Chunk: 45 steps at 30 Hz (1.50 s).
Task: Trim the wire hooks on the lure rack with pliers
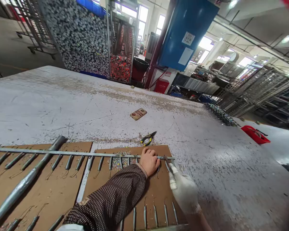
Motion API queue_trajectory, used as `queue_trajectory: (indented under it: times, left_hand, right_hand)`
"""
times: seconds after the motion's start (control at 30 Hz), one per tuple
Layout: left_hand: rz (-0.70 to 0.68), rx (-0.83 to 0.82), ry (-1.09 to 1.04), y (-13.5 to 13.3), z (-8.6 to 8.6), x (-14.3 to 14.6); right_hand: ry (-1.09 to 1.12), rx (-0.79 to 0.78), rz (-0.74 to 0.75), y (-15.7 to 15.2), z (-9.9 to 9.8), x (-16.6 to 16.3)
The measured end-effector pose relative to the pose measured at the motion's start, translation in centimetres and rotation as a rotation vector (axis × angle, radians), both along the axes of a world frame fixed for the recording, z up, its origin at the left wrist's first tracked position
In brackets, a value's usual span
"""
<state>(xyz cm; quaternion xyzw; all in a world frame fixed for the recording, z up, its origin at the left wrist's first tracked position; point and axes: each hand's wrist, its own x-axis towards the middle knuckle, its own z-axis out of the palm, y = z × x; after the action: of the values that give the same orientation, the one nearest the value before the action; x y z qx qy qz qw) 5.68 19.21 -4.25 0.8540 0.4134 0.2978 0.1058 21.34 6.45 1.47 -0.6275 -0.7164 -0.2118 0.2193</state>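
A long flat metal bar lies across brown cardboard, with several short grey rods set along it, some ending in thin wire. My bare left hand, in a checked sleeve, is closed over the bar near its right end. In a white glove, my right hand is closed at the bar's right tip, around a slim grey metal piece. Whether that piece is a tool or one of the rods I cannot tell. Small pliers with yellow-and-black handles lie just beyond my left hand.
A thick silvery pole slants under the bar at left. Another row of rods lies nearest me. A phone-shaped case rests on the scuffed white table. Farther right are a red tray and a spiky stack of parts.
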Motion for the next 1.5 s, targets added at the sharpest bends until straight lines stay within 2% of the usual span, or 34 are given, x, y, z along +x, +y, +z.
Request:
queue_trajectory:
  times: [0.13,0.3,0.47,0.6,0.67,0.77,0.83,0.93,1.07,1.13,1.33,1.5]
  left_hand:
    - [0.005,0.002,0.005,0.0,0.0,0.0]
    - [0.002,-0.003,0.018,0.0,0.1,0.0]
    - [0.004,-0.013,0.025,-0.1,0.2,0.0]
    - [0.003,-0.015,0.033,-0.1,0.3,0.0]
    - [-0.008,-0.008,0.034,-0.1,0.4,0.0]
    - [-0.006,-0.002,0.031,-0.1,0.4,-0.1]
    - [0.0,-0.003,0.024,-0.1,0.4,-0.1]
    - [-0.002,-0.002,0.022,-0.1,0.4,0.0]
    - [0.0,-0.003,0.041,-0.1,0.4,0.0]
    - [0.009,-0.004,0.047,-0.1,0.3,0.0]
    - [0.029,0.003,0.057,0.0,0.1,0.2]
    - [0.024,-0.028,0.07,-0.3,0.2,-0.2]
  right_hand:
    - [0.137,0.105,0.091,-0.2,0.4,-0.2]
    - [-0.037,-0.014,0.007,0.2,0.4,-0.2]
    - [0.096,0.103,0.093,-0.1,0.9,-0.2]
    - [-0.074,-0.026,-0.032,0.2,0.3,0.2]
    - [-0.009,-0.009,-0.042,0.3,0.3,0.4]
    - [0.139,0.073,0.086,0.2,0.5,0.3]
    - [0.103,0.034,0.113,0.3,0.5,0.2]
    - [-0.007,-0.048,0.029,0.5,0.3,0.3]
    - [0.11,0.022,0.048,0.0,0.5,0.6]
    - [0.129,0.0,0.084,-0.1,0.2,0.7]
    - [-0.123,-0.202,-0.062,1.0,-2.2,1.2]
    - [-0.201,-0.238,-0.103,0.9,-2.6,1.9]
